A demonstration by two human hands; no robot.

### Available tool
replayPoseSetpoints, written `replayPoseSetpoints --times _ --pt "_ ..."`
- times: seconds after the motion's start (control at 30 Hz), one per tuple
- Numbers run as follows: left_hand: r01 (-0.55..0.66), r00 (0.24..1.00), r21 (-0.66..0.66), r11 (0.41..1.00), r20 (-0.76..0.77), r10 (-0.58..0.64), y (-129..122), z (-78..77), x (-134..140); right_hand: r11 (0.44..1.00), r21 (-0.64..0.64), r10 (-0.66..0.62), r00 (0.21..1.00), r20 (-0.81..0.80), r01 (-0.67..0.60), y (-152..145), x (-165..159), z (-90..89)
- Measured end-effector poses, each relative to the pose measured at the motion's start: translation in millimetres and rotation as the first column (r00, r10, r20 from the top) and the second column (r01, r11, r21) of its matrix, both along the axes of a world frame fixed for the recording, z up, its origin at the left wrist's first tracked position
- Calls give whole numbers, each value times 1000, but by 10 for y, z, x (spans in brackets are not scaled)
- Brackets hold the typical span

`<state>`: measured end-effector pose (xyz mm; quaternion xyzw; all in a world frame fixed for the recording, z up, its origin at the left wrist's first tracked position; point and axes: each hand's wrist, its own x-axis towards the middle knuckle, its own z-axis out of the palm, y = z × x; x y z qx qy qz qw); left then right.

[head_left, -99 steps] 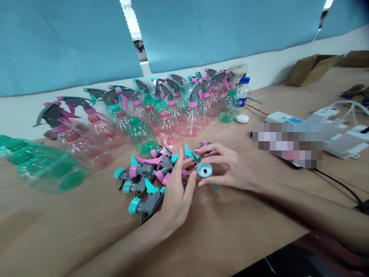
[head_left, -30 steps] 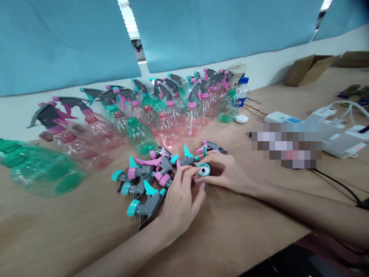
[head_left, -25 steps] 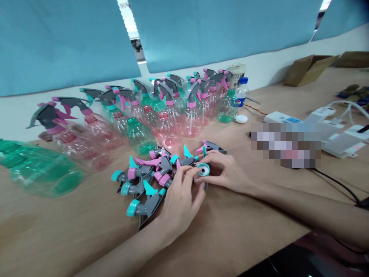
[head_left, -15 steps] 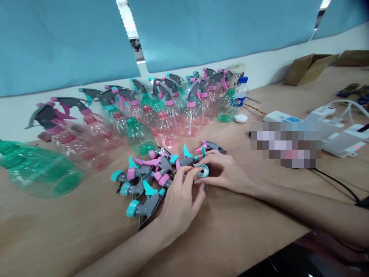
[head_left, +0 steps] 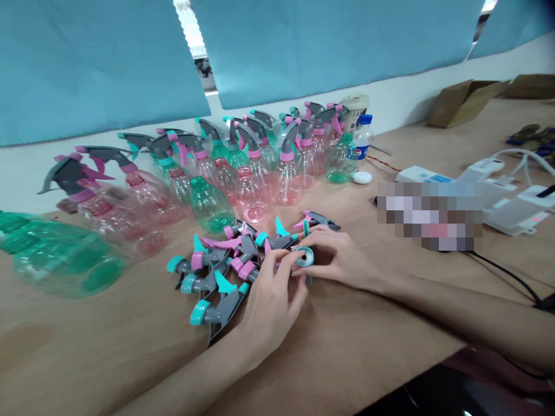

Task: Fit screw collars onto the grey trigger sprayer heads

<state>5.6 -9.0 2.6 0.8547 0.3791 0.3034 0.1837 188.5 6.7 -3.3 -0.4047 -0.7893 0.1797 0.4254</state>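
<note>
Between my two hands is a spray head (head_left: 306, 256) with a teal collar, its open underside turned toward me and a white insert with a dark hole showing. My left hand (head_left: 275, 292) pinches it from the left, fingertips at the collar's rim. From the right, my right hand (head_left: 340, 257) grips the same collar with thumb and fingers. Most of the spray head's body is hidden behind my fingers. Just left of my hands lies a pile of loose grey spray heads (head_left: 219, 303) with teal or pink collars and triggers. Another spray head (head_left: 318, 219) with a pink trigger lies behind my right hand.
Rows of pink and green spray bottles stand along the wall, such as a pink bottle (head_left: 289, 182) with its head on and a headless green bottle (head_left: 211, 205). A large green bottle (head_left: 65, 260) is at left. Power strip (head_left: 511, 202) and cardboard box (head_left: 463, 104) sit right.
Almost nothing differs. Both hands keep the spray head in the same place, with only a very slight shift of the left fingers.
</note>
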Motion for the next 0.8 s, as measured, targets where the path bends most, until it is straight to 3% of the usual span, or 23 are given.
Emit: replayPoseSetpoints --times 0.4,0.8 --pt "35 998 38 999 -62 -33 10 -48 -11 999 36 26 999 29 -27 15 16 -27" --pt "27 998 30 999 57 -29 28 -37 -25 995 15 102 995 -13 -102 -33 -60 16"
